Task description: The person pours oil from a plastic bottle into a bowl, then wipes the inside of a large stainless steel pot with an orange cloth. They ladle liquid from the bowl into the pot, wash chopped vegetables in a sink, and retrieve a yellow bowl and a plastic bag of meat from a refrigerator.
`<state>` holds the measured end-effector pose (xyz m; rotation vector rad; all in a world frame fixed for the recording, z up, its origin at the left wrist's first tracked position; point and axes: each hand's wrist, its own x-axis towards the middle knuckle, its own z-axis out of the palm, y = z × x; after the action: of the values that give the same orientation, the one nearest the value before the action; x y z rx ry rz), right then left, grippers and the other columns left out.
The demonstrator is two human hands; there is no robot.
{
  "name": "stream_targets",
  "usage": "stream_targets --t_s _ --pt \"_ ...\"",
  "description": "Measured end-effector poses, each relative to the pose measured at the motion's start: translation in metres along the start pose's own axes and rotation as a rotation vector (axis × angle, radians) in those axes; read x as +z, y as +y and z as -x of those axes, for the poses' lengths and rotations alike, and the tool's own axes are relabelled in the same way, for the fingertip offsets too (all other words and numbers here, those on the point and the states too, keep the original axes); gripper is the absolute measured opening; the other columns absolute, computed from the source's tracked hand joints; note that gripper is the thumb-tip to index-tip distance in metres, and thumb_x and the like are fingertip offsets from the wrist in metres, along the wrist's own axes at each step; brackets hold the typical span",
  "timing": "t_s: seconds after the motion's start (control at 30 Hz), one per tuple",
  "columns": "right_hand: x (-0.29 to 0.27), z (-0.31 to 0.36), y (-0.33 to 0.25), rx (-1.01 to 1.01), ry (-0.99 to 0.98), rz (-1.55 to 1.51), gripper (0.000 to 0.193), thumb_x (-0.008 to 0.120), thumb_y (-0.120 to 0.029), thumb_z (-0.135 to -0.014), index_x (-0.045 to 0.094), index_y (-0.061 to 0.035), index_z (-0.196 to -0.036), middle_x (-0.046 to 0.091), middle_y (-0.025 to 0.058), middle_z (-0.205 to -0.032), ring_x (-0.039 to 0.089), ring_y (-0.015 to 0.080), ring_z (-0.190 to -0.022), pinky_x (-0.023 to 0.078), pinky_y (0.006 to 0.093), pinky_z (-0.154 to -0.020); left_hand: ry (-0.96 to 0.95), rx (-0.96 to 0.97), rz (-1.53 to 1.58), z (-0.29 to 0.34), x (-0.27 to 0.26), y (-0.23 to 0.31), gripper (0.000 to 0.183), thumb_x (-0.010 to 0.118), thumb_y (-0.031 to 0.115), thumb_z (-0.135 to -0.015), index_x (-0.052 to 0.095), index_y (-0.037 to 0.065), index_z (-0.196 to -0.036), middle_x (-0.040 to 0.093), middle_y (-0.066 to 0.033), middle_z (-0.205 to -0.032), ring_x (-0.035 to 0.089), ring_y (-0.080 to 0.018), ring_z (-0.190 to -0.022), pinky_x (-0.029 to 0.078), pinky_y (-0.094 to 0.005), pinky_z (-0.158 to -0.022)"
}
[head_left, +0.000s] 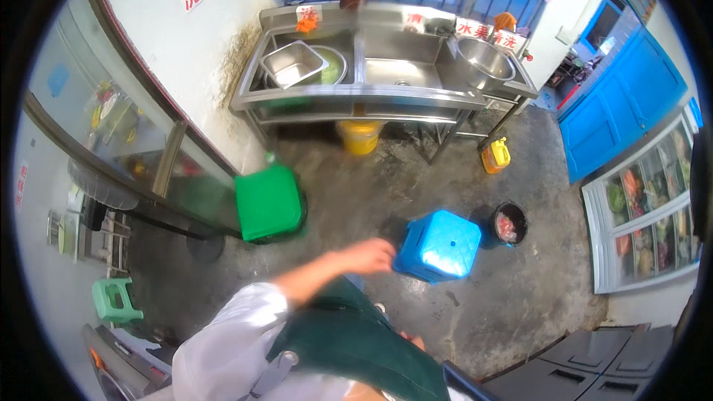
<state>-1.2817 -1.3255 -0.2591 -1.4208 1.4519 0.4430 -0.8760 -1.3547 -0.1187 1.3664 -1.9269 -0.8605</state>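
Observation:
My left hand [369, 255] reaches out ahead of my dark green apron [349, 338], its fingers smeared by motion. Its fingertips come close to the left edge of a blue plastic stool [445, 245]; whether they touch it I cannot tell. Only a small part of my right hand [413, 340] shows beside the apron, low in the picture, and its fingers are mostly hidden. Just right of the stool stands a black bucket [509, 224] with pale and reddish stuff inside.
A steel sink unit [364, 95] lines the far wall, holding a metal pan [294, 64] and a round basin [486, 63]. Beneath it is a yellow bucket [360, 136]. A green bin [269, 204], a yellow jug [495, 156] and a glass-fronted cooler [645, 204] stand around the floor.

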Motion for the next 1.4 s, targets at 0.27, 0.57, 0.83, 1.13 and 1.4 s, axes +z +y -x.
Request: stream_targets --t_s 0.27,0.57,0.83,1.13,1.4 --pt "-0.161 -0.154 -0.216 -0.348 0.163 0.152 0.028 0.059 -0.021 -0.095 0.069 0.0047 -0.094 0.071 0.0129 -0.083 0.068 0.0184 -0.071 0.054 0.0309 -0.062 1.089 -0.679 -0.315 0.108 -0.218 -0.208 0.068 0.067 0.012 -0.088 0.035 0.014 -0.149 0.056 -0.0161 -0.125 0.062 -0.0252 -0.097 0.05 -0.0383 -0.088" --pt "-0.073 -0.241 -0.578 -0.436 -0.167 0.13 0.025 0.06 -0.025 -0.097 0.067 -0.0045 -0.107 0.072 0.0152 -0.094 0.072 0.0231 -0.082 0.056 0.034 -0.071 1.473 -1.05 -0.098 0.058 -0.474 -0.513 0.061 0.066 0.023 -0.089 0.042 -0.003 -0.139 0.064 -0.0198 -0.115 0.066 -0.0319 -0.099 0.05 -0.0404 -0.089" --pt "-0.097 -0.254 -0.715 -0.538 -0.172 0.357 0.028 0.061 -0.029 -0.095 0.067 -0.007 -0.111 0.071 0.0173 -0.097 0.069 0.0327 -0.091 0.054 0.0392 -0.079 1.171 -1.646 -0.194 0.048 -0.516 -0.599 0.043 0.07 0.024 -0.084 0.055 -0.003 -0.113 0.06 -0.0253 -0.12 0.061 -0.0369 -0.109 0.05 -0.0474 -0.088" --pt "-0.165 -0.321 -0.872 -0.792 -0.346 0.197 0.025 0.059 -0.025 -0.096 0.067 -0.0046 -0.108 0.069 0.0182 -0.096 0.067 0.033 -0.087 0.053 0.0391 -0.077 1.548 -0.995 0.56 0.049 -0.586 -0.487 0.029 0.055 -0.004 -0.073 0.059 -0.001 -0.102 0.062 -0.0084 -0.085 0.06 -0.0193 -0.071 0.051 -0.0342 -0.066" --pt "-0.241 -0.355 -0.97 -0.869 -0.523 -0.462 0.031 0.055 -0.029 -0.1 0.064 -0.0005 -0.111 0.068 0.0056 -0.091 0.062 0.018 -0.081 0.05 0.032 -0.074 1.37 -1.028 0.463 -0.078 -0.614 -0.37 0.044 0.058 0.003 -0.072 0.062 -0.001 -0.115 0.066 -0.0101 -0.095 0.063 -0.019 -0.082 0.051 -0.0323 -0.076"
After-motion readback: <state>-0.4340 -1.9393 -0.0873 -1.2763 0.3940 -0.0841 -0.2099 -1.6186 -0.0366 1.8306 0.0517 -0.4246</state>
